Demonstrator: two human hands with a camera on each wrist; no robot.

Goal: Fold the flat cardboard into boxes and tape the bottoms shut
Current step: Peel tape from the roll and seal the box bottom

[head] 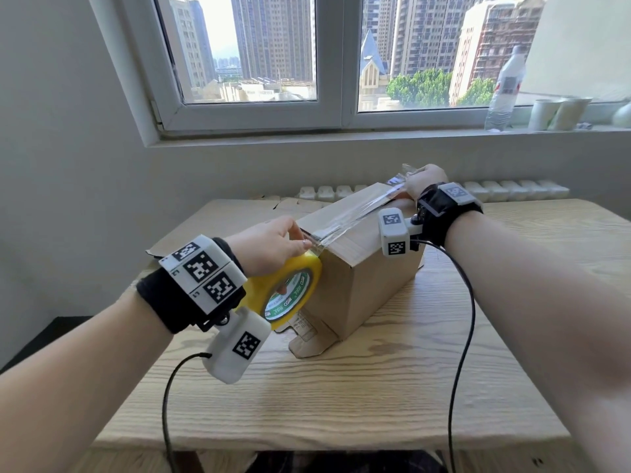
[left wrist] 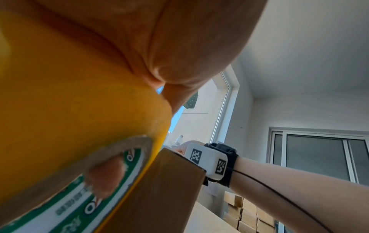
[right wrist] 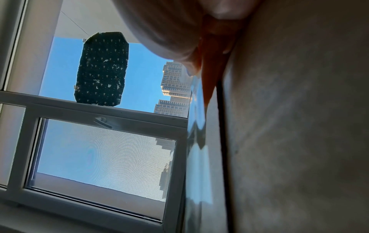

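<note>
A brown cardboard box (head: pixel 362 278) stands on the wooden table (head: pixel 341 387) with its closed flaps facing up. A clear tape strip (head: pixel 355 215) runs along the top seam from the near-left edge to the far end. My left hand (head: pixel 273 244) grips the yellow tape roll (head: pixel 290 291) against the box's near-left corner, with a finger (left wrist: pixel 105 176) inside the roll's core. My right hand (head: pixel 423 180) holds the free tape end at the box's far edge. The right wrist view shows the tape strip (right wrist: pixel 197 141) beside the cardboard (right wrist: pixel 299 141), close up.
Flat cardboard (head: pixel 218 220) lies on the table behind and left of the box. On the windowsill at the right stand a plastic bottle (head: pixel 505 90) and paper cups (head: pixel 560 112). Stacked boxes (left wrist: pixel 247 216) sit lower down to the right. Cables hang from both wrists.
</note>
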